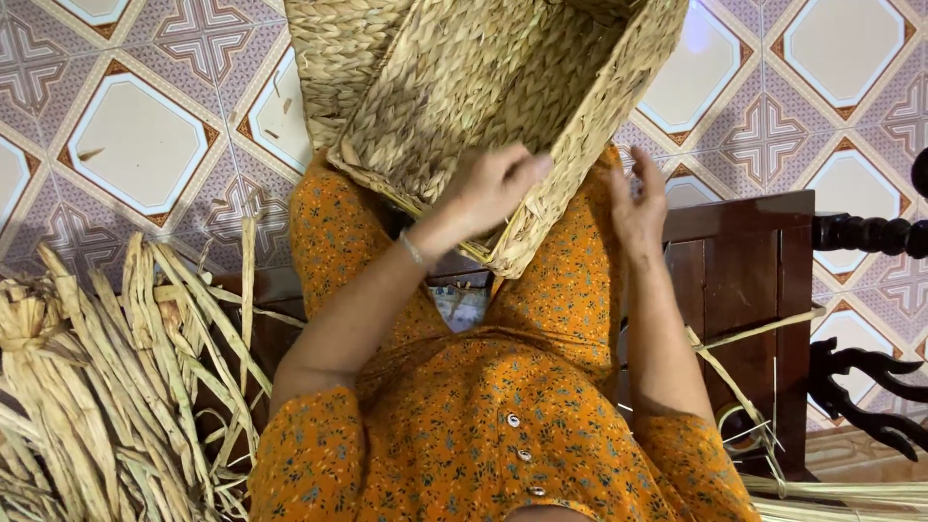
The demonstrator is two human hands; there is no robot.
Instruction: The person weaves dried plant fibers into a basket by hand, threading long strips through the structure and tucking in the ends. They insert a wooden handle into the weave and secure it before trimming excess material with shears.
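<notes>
While resting on lap, woven basket [464, 97] tilts away | left hand [493, 188] pinching near rim | right hand [638, 208] open, just beside rim

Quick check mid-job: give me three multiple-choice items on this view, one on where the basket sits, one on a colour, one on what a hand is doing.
1. Where does the woven basket rest?
A. on the person's lap
B. on the wooden chair
C. on the pile of dried reeds

2. What colour is the floral dress?
A. blue
B. orange
C. white

3. What is the left hand doing?
A. hanging free
B. gripping the basket's rim
C. holding scissors

Answers:
1 A, the basket lies across the knees.
2 B, orange cloth with small flowers.
3 B, its fingers curl over the near rim, while the right hand stands beside the basket's corner.
</notes>
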